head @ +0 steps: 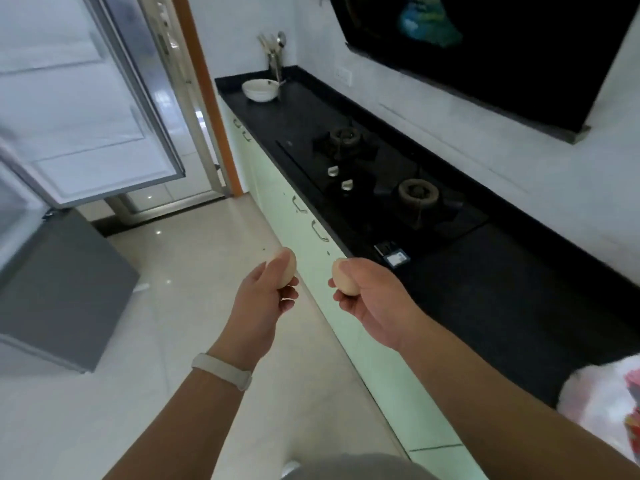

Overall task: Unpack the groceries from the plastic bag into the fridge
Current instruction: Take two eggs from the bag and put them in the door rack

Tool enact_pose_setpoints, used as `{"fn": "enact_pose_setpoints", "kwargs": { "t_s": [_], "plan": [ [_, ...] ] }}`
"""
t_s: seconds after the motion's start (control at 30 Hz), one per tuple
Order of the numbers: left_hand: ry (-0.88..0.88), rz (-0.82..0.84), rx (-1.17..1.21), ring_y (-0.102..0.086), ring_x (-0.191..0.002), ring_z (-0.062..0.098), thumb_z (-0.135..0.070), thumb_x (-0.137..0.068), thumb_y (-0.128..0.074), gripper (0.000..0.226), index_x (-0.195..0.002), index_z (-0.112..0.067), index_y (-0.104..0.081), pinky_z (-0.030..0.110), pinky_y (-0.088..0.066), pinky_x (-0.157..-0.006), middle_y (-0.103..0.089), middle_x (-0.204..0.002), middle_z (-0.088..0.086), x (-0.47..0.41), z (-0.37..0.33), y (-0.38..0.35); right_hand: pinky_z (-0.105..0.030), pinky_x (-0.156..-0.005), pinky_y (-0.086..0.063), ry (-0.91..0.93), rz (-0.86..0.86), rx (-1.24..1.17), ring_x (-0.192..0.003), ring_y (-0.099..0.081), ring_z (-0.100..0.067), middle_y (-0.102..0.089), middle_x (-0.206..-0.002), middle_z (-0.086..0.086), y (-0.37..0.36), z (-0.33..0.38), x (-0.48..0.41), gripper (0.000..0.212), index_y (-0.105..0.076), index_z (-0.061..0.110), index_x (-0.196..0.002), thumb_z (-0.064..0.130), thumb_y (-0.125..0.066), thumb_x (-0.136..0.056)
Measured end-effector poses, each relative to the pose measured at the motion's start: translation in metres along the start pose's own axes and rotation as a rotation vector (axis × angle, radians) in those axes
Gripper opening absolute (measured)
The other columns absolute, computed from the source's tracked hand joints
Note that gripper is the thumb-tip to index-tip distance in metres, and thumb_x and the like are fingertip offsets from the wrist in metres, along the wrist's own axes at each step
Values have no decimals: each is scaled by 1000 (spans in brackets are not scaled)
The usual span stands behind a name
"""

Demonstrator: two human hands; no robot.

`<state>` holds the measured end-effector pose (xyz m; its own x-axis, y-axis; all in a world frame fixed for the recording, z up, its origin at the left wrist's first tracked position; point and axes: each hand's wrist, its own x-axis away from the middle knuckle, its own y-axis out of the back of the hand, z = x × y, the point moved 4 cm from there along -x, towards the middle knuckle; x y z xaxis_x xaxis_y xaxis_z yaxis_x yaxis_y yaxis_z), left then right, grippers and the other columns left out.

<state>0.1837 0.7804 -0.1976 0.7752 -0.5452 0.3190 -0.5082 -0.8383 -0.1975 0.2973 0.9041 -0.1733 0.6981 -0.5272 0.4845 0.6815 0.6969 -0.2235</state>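
My left hand (263,299) grips a pale egg (288,268) between thumb and fingers, out over the floor. My right hand (372,299) holds a second pale egg (346,277) beside the counter edge. The two eggs are a hand's width apart. The white plastic bag (599,400) lies on the black counter at the far right, partly cut off by the frame. The fridge (52,278) stands at the left with its upper door (79,109) swung open; its inside is out of view.
A black counter (502,271) with a two-burner gas hob (384,181) runs along the right over pale green cabinets (346,323). At its far end sit a white bowl (260,90) and a utensil holder (274,57). Glossy tiled floor (194,271) lies between counter and fridge.
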Motion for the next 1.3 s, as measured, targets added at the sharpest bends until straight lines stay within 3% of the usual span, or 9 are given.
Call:
{"fn": "enact_pose_setpoints", "kwargs": {
  "t_s": [0.3,0.53,0.9,1.3],
  "plan": [
    [-76,-246,80,-55,-62,12,-41,-97,-59,29,-97,-12,-62,29,-44,-66,-61,-81,3,-9,-45,146,-26,-62,-45,11,267,104,-63,-55,-14,-61,-92,-14,-150,-7,-43,13,-59,5,-100,16,-58,-95],
    [-103,-445,137,-54,-63,13,-38,-99,-56,29,-103,-11,-63,29,-44,-67,-59,-82,4,-24,-69,223,-24,-60,-43,-25,431,138,-61,-54,-14,-60,-85,-12,-237,-7,-93,6,-57,8,-93,13,-56,-95],
    [-80,-644,100,-54,-69,14,-37,-101,-52,31,-109,-9,-63,30,-46,-71,-60,-88,6,-157,-115,288,-22,-56,-46,-94,576,150,-62,-56,-14,-61,-89,-14,-340,33,-252,5,-59,9,-92,14,-57,-95],
    [-104,-730,106,-54,-67,15,-35,-100,-56,26,-92,-12,-66,32,-44,-67,-61,-79,5,-292,-192,320,-25,-62,-46,-62,694,207,-67,-55,-14,-61,-88,-12,-433,114,-389,10,-59,8,-94,18,-59,-95]
  ]
}}
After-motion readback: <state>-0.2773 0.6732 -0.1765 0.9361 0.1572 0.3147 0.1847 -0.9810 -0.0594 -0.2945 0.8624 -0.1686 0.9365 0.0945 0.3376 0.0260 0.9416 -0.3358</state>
